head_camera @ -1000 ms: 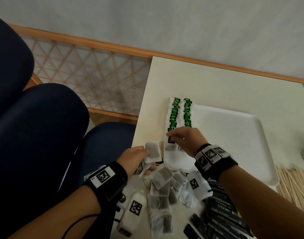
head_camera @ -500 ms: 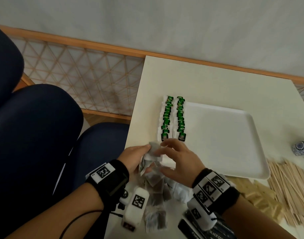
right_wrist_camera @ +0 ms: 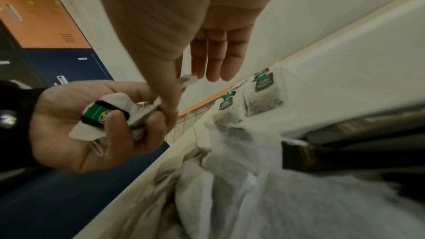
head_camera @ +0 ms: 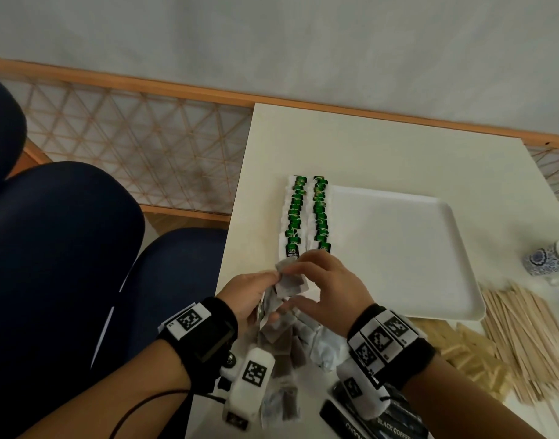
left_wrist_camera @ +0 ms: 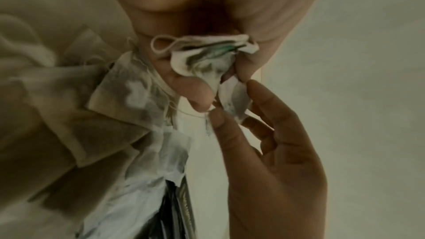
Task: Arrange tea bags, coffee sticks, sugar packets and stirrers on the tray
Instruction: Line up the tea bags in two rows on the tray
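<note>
Left hand [head_camera: 249,296]: fingers curled round a small bunch of tea bags [right_wrist_camera: 108,115], green tag showing in the palm.
Right hand [head_camera: 332,289]: thumb and forefinger pinch one tea bag [head_camera: 289,282] at the top of that bunch; other fingers straight.
Tray [head_camera: 430,248]: white, on the table [head_camera: 367,147]; two rows of green-tagged tea bags [head_camera: 306,213] along its left edge.
Loose pile [head_camera: 291,350]: tea bags under both hands.
Coffee sticks [head_camera: 383,426]: black, near edge.
Stirrers [head_camera: 525,337]: right of tray, beside sugar packets [head_camera: 471,350].

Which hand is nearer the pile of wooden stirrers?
Right. The right hand is over the tray's near-left corner; the left hand lies farther left of the stirrers.
</note>
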A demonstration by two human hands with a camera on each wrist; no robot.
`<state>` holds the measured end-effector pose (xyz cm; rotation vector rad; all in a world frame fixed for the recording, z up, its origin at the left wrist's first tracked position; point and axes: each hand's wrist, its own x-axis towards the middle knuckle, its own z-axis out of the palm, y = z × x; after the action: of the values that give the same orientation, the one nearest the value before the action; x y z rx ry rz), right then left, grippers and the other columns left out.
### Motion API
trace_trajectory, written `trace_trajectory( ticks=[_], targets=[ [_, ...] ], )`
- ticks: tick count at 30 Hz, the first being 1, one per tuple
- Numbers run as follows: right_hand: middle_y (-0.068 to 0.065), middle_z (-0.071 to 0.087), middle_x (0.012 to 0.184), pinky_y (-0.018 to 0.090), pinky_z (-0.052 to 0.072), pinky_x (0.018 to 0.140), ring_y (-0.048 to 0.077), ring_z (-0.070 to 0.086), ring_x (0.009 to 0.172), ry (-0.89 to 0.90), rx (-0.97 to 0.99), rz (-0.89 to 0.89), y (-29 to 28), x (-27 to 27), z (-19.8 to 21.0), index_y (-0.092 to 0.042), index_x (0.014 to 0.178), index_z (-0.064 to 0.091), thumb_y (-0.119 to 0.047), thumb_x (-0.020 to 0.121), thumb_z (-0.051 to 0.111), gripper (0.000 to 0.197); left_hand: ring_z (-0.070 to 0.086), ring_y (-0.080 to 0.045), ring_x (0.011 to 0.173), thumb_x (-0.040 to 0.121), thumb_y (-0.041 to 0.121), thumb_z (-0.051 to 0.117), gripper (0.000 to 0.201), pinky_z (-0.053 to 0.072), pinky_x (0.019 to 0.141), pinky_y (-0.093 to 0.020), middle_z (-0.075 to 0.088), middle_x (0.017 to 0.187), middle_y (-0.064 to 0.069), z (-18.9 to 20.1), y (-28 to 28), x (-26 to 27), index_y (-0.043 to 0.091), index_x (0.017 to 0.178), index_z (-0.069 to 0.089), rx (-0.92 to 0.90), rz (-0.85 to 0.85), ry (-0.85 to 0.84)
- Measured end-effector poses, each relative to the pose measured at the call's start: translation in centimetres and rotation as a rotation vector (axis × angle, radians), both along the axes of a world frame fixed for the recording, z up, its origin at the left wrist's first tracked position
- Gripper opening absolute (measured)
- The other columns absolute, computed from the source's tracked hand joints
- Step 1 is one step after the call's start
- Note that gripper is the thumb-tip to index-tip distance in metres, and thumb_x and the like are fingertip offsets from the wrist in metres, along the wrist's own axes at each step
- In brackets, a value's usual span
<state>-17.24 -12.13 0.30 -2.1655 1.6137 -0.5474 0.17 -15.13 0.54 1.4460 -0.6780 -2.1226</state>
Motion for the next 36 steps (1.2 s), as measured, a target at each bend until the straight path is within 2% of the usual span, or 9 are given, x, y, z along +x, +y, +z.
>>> trace_trajectory(
  ticks=[6,10,15,20,22,25,29,33,36],
  targets=[
    [-0.013,0.065,0.093,0.026,0.051,0.070,0.007,0.058,0.088,-0.042,-0.012,-0.075,-0.6,-0.1,0.5,-0.031,0.096,0.072,-0.041,0.091,0.053,0.022,0.055,-0.021,0.057,0.094,0.019,0.056,0.023,0.038,0.039,-0.021,0.059,0.069,-0.008,-0.1,-0.1,0.3,-0.001,0.095,0.067,0.013,-0.029,0.024],
    [-0.008,0.070,0.095,0.025,0.049,0.076,0.005,0.060,0.082,-0.133,0.112,-0.149,-1.4,-0.4,1.5,-0.026,0.102,0.073,-0.028,0.092,0.059,0.017,0.050,-0.020,0.050,0.087,0.014,0.064,0.013,0.036,0.035,-0.020,0.056,0.069,-0.010,-0.5,0.0,0.2,0.002,0.091,0.062,-0.052,0.038,-0.044],
    [-0.007,0.067,0.094,0.022,0.047,0.077,0.006,0.059,0.083,-0.143,0.189,-0.061,-1.8,-0.6,2.0,-0.029,0.105,0.071,-0.023,0.093,0.057,0.020,0.054,-0.010,0.044,0.081,-0.003,0.066,0.044,0.041,0.039,-0.022,0.052,0.088,-0.011,-0.4,-0.2,0.2,0.020,0.117,0.055,-0.204,-0.028,-0.136],
    [-0.011,0.064,0.089,0.014,0.044,0.074,0.002,0.057,0.081,-0.148,0.175,-0.039,-1.9,-0.8,2.1,-0.028,0.104,0.071,-0.023,0.092,0.058,0.018,0.047,-0.012,0.044,0.069,0.018,0.080,0.031,0.037,0.041,-0.022,0.047,0.062,-0.006,-0.7,0.2,-0.8,0.010,0.097,0.070,-0.200,-0.078,-0.100],
    [-0.019,0.059,0.083,0.008,0.040,0.072,-0.002,0.055,0.076,-0.156,0.192,-0.059,-1.8,-1.1,2.3,-0.032,0.106,0.071,-0.028,0.090,0.062,0.019,0.045,-0.011,0.043,0.074,0.019,0.077,0.025,0.036,0.040,-0.021,0.046,0.059,-0.006,-0.8,0.3,-1.0,0.006,0.094,0.069,-0.177,-0.070,-0.098],
    [-0.016,0.063,0.084,0.012,0.043,0.073,-0.001,0.056,0.077,-0.132,0.252,-0.070,-1.7,-1.6,2.3,-0.036,0.107,0.070,-0.032,0.086,0.065,0.022,0.047,-0.014,0.045,0.076,0.016,0.076,0.019,0.036,0.039,-0.021,0.052,0.062,-0.008,-1.0,0.2,-1.1,0.007,0.091,0.068,-0.157,-0.049,-0.099],
    [-0.015,0.069,0.088,0.013,0.045,0.073,0.001,0.060,0.077,-0.134,0.266,-0.119,-1.8,-2.4,2.0,-0.035,0.092,0.074,-0.023,0.084,0.068,0.016,0.052,-0.013,0.044,0.084,0.000,0.064,0.015,0.039,0.040,-0.020,0.057,0.063,-0.007,-1.1,0.0,-0.4,0.008,0.097,0.066,-0.157,-0.031,-0.118],
    [-0.018,0.070,0.086,0.003,0.041,0.074,-0.004,0.061,0.077,-0.083,0.338,-0.141,-2.1,-3.3,1.9,-0.032,0.090,0.075,-0.018,0.084,0.068,0.017,0.061,-0.017,0.063,0.088,-0.006,0.050,0.022,0.050,0.050,-0.025,0.067,0.069,-0.005,-1.1,-0.5,0.8,0.010,0.096,0.063,-0.062,0.010,-0.083],
    [-0.014,0.072,0.088,0.004,0.043,0.078,-0.002,0.064,0.081,-0.128,0.360,-0.245,-2.9,-4.0,1.2,-0.030,0.090,0.075,-0.017,0.085,0.067,0.016,0.062,-0.022,0.072,0.087,-0.013,0.043,0.030,0.053,0.056,-0.029,0.061,0.086,-0.010,-1.2,-0.8,1.4,0.007,0.101,0.060,-0.057,0.032,-0.061]
  ],
)
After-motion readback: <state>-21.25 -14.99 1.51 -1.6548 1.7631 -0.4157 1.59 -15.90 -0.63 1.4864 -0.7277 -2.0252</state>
